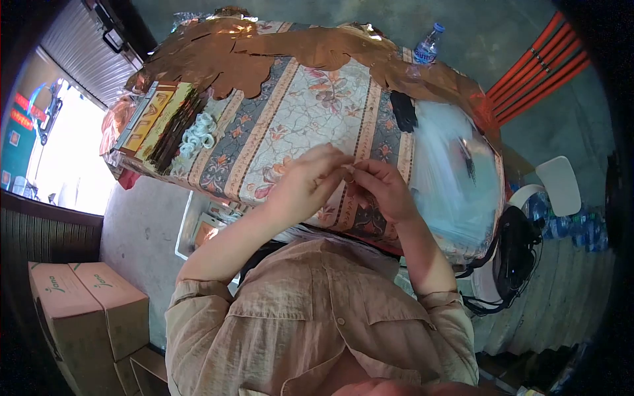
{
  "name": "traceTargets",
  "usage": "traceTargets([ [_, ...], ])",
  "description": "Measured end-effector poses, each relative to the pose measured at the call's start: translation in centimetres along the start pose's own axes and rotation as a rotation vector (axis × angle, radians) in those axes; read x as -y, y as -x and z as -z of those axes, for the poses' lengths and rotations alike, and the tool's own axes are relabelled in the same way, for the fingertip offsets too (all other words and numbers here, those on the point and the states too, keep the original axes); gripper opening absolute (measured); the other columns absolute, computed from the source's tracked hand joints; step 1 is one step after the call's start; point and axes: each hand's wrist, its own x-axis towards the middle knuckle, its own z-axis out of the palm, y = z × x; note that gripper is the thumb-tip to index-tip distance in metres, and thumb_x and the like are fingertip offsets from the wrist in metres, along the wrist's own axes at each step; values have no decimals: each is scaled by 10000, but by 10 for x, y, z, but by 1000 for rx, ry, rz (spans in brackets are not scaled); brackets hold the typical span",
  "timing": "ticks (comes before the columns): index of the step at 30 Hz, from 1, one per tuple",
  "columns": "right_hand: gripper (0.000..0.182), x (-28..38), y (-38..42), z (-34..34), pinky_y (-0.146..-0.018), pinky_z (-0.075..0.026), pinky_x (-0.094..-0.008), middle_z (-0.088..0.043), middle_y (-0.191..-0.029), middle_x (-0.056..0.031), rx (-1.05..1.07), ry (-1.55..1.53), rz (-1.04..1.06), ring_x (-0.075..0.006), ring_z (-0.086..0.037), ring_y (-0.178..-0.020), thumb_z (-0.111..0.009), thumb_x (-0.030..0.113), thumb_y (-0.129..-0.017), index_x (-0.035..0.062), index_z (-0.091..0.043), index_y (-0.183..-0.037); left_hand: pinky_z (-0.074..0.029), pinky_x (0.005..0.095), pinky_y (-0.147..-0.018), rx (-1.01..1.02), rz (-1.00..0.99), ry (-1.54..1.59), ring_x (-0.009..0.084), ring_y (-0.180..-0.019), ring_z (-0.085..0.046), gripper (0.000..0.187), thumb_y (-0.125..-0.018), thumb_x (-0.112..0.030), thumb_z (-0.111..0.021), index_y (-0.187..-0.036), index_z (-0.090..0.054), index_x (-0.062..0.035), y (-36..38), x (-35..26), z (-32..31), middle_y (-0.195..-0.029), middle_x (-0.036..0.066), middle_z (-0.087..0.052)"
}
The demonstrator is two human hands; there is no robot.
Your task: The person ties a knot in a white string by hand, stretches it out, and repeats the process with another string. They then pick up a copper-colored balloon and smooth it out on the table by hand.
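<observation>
My left hand [309, 181] and my right hand [385, 191] meet over the near edge of the table, fingertips pinched together. Whatever small thing sits between them is too tiny to make out. Beneath them lies a flowered, striped tablecloth [317, 109]. To the left, several small white rolls [197, 136] are bunched beside a stack of dark brown strips [175, 129] and a yellow patterned piece [146, 121]. On the right is a pile of clear plastic bags [449, 185], with a black bundle [403, 111] at its far corner.
Brown sheeting [317, 47] runs along the table's far edge, where a water bottle [428, 45] stands. Cardboard boxes [89, 290] are stacked at lower left. A black bag [516, 254] and a white chair [559, 185] are at right. Orange poles [538, 66] stand behind.
</observation>
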Motion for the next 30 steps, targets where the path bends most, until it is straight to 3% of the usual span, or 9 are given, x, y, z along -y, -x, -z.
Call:
traceTargets([
  [3,158,1,0,0,-461,-396,-188,-596,-710,-53,-4,5,19,-76,-525,-553,-484,128,-901,2,-575,-929,-461,287,-741,125,86,1,206,-828,-592,199,-819,28,-529,-1012,-574,43,8,-2,-5,-917,130,-581],
  [5,154,1,2,1,-465,-403,-190,-597,-713,-53,-10,-10,14,-76,-527,-550,-487,123,-899,1,-574,-935,-471,252,-691,84,440,373,140,-753,-599,183,-832,-8,-561,-1006,-582,46,11,-3,-9,-863,91,-608],
  [11,137,0,5,-2,-485,-445,-206,-610,-719,-71,10,-5,-26,-104,-560,-535,-502,101,-886,-4,-584,-917,-465,208,-597,120,576,472,73,-634,-575,97,-828,-31,-589,-902,-591,32,16,6,-6,-736,35,-618],
  [14,139,-4,3,-6,-487,-458,-219,-611,-709,-81,-17,1,-32,-129,-574,-532,-505,100,-883,-7,-594,-877,-456,204,-588,58,588,478,65,-643,-564,80,-830,-43,-595,-874,-590,24,20,11,-9,-743,28,-613],
  [18,145,-15,-5,-17,-488,-481,-240,-612,-750,-96,-123,-163,30,-158,-589,-556,-517,90,-866,1,-514,-981,-453,209,-579,-25,597,266,80,-674,-567,91,-823,-54,-604,-886,-591,11,26,11,-8,-744,38,-607],
  [20,184,-14,-5,-22,-484,-486,-245,-613,-768,-101,-164,-263,86,-164,-592,-564,-520,86,-860,8,-478,-1021,-450,227,-589,-47,225,-52,113,-733,-575,99,-817,-57,-605,-894,-582,1,30,15,-3,-770,64,-595],
  [24,228,-13,-3,-27,-483,-506,-257,-612,-822,-116,-124,-137,94,-182,-611,-601,-504,75,-856,17,-427,-1064,-443,284,-637,68,86,-13,186,-757,-572,100,-806,-36,-588,-896,-553,-6,39,17,14,-817,88,-568],
  [28,242,-16,-7,-37,-500,-506,-253,-609,-938,-142,-108,-36,156,-184,-624,-631,-484,87,-869,3,-420,-1087,-445,296,-645,141,237,-10,202,-757,-570,95,-809,-33,-573,-899,-551,-16,37,7,39,-817,94,-564],
  [30,239,-16,-10,-39,-516,-505,-247,-605,-984,-146,-98,-21,216,-181,-627,-641,-472,89,-875,0,-421,-1091,-449,331,-653,5,220,-135,279,-739,-568,87,-810,-59,-564,-880,-552,-9,36,5,56,-802,133,-561],
])
